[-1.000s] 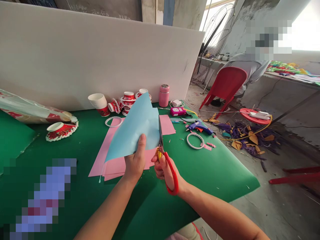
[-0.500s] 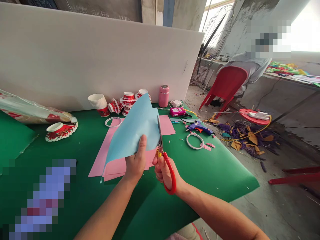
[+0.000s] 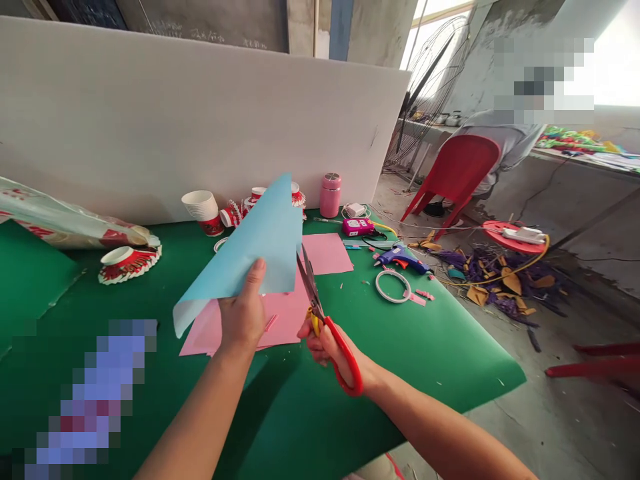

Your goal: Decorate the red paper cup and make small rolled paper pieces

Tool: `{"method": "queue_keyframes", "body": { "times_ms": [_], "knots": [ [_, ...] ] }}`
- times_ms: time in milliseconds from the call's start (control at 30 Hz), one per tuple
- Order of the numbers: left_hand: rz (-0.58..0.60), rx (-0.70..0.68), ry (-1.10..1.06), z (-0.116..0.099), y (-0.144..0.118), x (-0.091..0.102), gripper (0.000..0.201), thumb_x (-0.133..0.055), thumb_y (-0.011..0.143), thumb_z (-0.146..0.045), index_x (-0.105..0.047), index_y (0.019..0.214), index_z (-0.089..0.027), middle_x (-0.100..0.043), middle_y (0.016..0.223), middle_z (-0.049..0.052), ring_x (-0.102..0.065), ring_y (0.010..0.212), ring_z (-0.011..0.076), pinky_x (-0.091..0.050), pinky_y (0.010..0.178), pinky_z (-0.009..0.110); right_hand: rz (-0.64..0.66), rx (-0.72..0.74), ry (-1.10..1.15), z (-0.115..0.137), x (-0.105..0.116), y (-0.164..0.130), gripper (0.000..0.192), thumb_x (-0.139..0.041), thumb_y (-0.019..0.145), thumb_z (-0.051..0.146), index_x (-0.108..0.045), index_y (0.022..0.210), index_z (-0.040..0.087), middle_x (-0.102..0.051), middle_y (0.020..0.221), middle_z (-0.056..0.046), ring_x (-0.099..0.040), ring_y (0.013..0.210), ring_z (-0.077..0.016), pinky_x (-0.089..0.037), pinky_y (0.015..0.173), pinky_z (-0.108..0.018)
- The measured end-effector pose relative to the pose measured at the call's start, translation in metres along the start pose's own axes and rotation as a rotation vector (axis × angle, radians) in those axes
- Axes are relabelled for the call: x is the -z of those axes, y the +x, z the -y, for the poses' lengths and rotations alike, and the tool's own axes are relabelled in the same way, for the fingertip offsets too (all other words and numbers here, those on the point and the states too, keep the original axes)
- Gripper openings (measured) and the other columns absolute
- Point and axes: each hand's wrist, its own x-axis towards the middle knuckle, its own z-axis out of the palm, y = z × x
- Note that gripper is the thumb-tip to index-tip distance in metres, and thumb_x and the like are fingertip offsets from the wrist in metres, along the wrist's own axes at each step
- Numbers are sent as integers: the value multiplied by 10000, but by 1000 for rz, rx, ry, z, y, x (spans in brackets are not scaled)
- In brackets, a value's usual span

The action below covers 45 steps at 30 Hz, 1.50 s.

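Note:
My left hand (image 3: 243, 315) pinches the lower edge of a light blue paper sheet (image 3: 253, 247) and holds it lifted above the table. My right hand (image 3: 327, 347) grips red-handled scissors (image 3: 325, 321), whose blades stand slightly apart just right of the blue sheet's edge. Pink paper sheets (image 3: 293, 303) lie flat on the green table cover (image 3: 410, 347) under both hands.
Paper cups (image 3: 203, 210), cut red-and-white cups (image 3: 129, 261), a pink bottle (image 3: 330, 194), a blue glue gun (image 3: 403, 257) and a white tape ring (image 3: 393, 285) lie around. A white board (image 3: 150, 113) stands behind. A seated person on a red chair (image 3: 457, 177) is far right.
My left hand swung the blue sheet to the left and away from the scissors. The scissor blades have come off the sheet's edge and tilted left.

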Motion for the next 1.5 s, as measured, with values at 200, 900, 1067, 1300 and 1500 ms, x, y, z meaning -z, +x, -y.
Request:
{"method": "queue_keyframes", "body": {
  "times_ms": [200,900,1067,1300,1500],
  "knots": [
    [6,-32,-137,-16,23,7,319,-717,625,-229,-661,939,-212,-687,1063,29,-569,1108,237,-438,984,358,105,-28,-84,4,15,-8,550,-444,759,703,-494,929,182,-272,665,47,-204,558,-91,-195,512,-244],
    [478,328,-19,-15,39,35,271,-730,554,-222,-669,818,-231,-708,764,26,-660,826,294,-540,708,403,270,-115,-95,29,23,-15,602,-461,735,719,-506,932,152,-287,692,34,-230,585,-94,-201,529,-260],
    [443,303,6,-16,40,36,318,-737,533,-228,-673,844,-217,-700,739,23,-657,811,288,-535,700,387,293,-102,-120,26,25,-15,608,-451,742,718,-517,949,150,-290,691,31,-236,585,-94,-224,524,-257],
    [457,310,2,-14,41,39,330,-744,524,-222,-668,845,-220,-674,706,8,-641,697,234,-535,628,343,287,-79,-137,23,25,-15,578,-442,770,691,-533,949,149,-298,689,30,-237,583,-94,-239,523,-257],
    [470,319,8,-15,42,39,348,-749,518,-229,-663,856,-229,-651,692,1,-619,641,207,-521,577,313,283,-114,-106,22,24,-14,580,-461,757,693,-522,941,147,-283,678,39,-218,574,-92,-204,518,-260]
  ]
}}
